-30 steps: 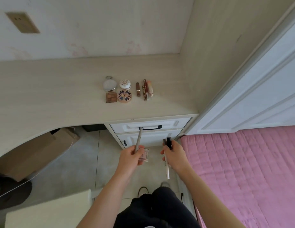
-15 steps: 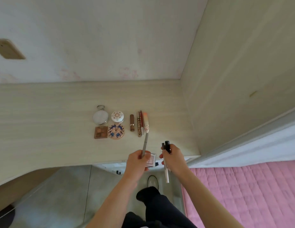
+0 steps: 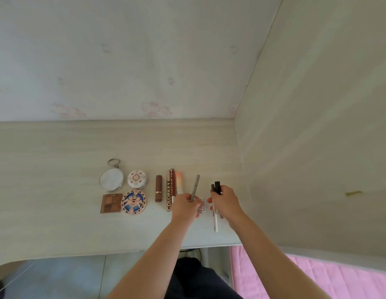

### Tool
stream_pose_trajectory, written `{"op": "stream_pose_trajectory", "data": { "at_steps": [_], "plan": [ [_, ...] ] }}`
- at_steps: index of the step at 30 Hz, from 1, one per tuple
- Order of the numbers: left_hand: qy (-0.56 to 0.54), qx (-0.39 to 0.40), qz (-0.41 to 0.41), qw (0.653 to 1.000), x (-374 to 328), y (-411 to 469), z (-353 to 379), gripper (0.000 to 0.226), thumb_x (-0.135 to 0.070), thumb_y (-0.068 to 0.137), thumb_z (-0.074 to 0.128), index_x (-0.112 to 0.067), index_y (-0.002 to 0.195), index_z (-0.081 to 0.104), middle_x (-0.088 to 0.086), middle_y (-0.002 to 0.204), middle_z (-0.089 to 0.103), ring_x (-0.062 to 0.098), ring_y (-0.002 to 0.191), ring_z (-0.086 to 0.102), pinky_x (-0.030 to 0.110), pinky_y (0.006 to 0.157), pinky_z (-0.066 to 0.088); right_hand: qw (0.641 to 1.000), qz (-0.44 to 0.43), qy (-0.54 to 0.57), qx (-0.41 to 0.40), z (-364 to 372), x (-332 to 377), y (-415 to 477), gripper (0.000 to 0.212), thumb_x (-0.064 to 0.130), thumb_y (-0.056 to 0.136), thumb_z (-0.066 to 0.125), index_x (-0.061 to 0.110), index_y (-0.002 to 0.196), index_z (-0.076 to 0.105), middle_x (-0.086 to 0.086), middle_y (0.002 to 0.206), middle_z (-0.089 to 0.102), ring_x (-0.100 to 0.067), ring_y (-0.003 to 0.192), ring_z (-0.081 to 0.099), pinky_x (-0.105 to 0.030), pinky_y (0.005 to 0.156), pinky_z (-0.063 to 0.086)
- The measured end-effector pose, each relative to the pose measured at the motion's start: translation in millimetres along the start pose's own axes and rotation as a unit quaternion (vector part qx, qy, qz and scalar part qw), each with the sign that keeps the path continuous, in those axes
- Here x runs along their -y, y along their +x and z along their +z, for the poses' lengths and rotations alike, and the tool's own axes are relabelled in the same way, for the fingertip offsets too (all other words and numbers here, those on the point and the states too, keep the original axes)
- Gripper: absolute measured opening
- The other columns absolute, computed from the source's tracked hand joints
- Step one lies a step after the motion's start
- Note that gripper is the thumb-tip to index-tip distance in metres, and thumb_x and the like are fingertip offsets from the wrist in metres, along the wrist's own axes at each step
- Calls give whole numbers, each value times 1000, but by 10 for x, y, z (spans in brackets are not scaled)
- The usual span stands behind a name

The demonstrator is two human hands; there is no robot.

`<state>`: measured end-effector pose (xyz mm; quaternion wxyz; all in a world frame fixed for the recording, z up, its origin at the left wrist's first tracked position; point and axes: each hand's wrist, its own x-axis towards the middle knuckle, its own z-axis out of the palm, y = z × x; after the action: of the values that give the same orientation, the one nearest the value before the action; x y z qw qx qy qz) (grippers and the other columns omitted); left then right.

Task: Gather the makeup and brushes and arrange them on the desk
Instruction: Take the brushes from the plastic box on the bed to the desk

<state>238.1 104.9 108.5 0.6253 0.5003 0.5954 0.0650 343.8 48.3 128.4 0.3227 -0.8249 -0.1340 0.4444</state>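
My left hand is over the desk, closed around a thin grey pencil and a small clear pink case. Just right of it, my right hand grips several black pens and a white pencil. Laid out on the desk to the left are a round mirror, a white round compact, a brown eyeshadow palette, a patterned round compact, a brown lipstick, a "COLORKEY" tube and a peach tube.
The desk meets a pale wall behind and a wooden side panel on the right. A pink bed cover lies at the lower right. Grey floor shows below the desk's front edge.
Both hands have moved forward from the desk's front edge to over the desk, beside the row of makeup, still holding their items. The view has tilted up toward the wall.
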Motion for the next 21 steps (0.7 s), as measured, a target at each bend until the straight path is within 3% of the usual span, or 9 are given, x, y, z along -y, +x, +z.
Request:
{"op": "stream_pose_trajectory", "data": {
  "at_steps": [5,9,13,16,21],
  "plan": [
    [26,-23,-5,999,-46,229,115,11,-1,86,58,0,79,66,7,62,64,19,56,61,29,52,52,1000,11,-14,-6,2,24,253,15,15,94,45,9,103,56,-10,90,70,-19,61,59,-20,44,35],
    [49,-30,-9,998,-79,339,161,7,-6,89,60,-5,84,65,0,64,64,16,60,64,35,63,60,1000,16,-21,-12,44,7,434,17,15,94,44,7,103,56,-12,92,70,-22,64,59,-25,49,39],
    [68,-32,-13,997,-132,391,177,7,-10,90,60,-7,87,65,0,67,65,21,68,69,35,69,60,999,16,-48,-19,98,-13,578,19,17,92,45,9,106,55,-11,97,68,-27,79,61,-30,57,45],
    [83,-30,-23,996,-161,427,184,15,-15,93,57,-13,78,61,5,76,67,24,74,71,40,72,59,997,18,-66,-21,132,-7,650,19,17,91,46,10,106,55,-11,99,67,-31,90,62,-33,65,49],
    [109,-29,-25,993,-168,460,204,27,-16,94,55,-18,67,55,4,71,62,29,78,70,43,74,59,997,11,-75,-26,146,-8,705,20,17,91,46,8,107,55,-13,100,67,-32,92,62,-36,68,51]
  ]
}}
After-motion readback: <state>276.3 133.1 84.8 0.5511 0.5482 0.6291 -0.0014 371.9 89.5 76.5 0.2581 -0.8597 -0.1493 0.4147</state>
